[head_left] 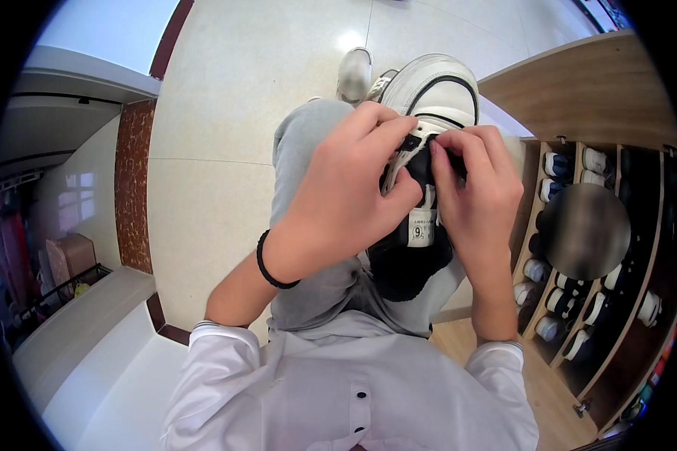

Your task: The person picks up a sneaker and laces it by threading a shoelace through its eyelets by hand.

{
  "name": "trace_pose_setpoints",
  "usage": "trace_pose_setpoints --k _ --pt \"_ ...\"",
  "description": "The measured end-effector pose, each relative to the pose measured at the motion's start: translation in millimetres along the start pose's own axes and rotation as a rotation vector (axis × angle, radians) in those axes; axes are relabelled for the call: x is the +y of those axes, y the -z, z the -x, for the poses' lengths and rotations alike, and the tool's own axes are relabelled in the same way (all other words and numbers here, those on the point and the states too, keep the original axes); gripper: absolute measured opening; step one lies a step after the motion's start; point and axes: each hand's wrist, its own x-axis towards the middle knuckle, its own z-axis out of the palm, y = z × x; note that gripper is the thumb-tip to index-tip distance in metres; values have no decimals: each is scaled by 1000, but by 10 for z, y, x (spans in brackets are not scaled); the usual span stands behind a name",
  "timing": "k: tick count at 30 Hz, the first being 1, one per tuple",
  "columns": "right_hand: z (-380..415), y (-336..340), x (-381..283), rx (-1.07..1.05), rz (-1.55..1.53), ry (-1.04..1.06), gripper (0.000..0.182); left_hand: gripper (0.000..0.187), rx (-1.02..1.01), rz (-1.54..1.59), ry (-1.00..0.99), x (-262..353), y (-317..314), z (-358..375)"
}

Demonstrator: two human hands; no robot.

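Note:
A white sneaker (436,86) with black trim rests on my lap, toe pointing away. Its black tongue carries a white label (421,228), and the dark lining shows at the heel end. My left hand (353,177), with a black band on the wrist, is closed at the left eyelet edge, fingertips pressed on the white upper. My right hand (478,177) pinches with thumb and index finger at the top of the lacing opening, beside the tongue. The fingers partly cover the eyelets, and whether a lace is between them cannot be made out.
Beyond my knee, a light shoe (355,75) stands on the tiled floor (226,113). To the right is a wooden shoe cabinet (549,353) with several pairs on its shelves, its door panel (579,90) swung out. A white ledge (90,346) lies at left.

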Motion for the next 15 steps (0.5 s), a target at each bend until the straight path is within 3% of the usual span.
trace_pose_setpoints --k 8,15 --pt "14 -81 41 56 -20 57 14 39 36 96 26 -43 -54 -23" --pt "71 27 -85 49 -1 -73 14 40 49 85 31 -7 -80 8"
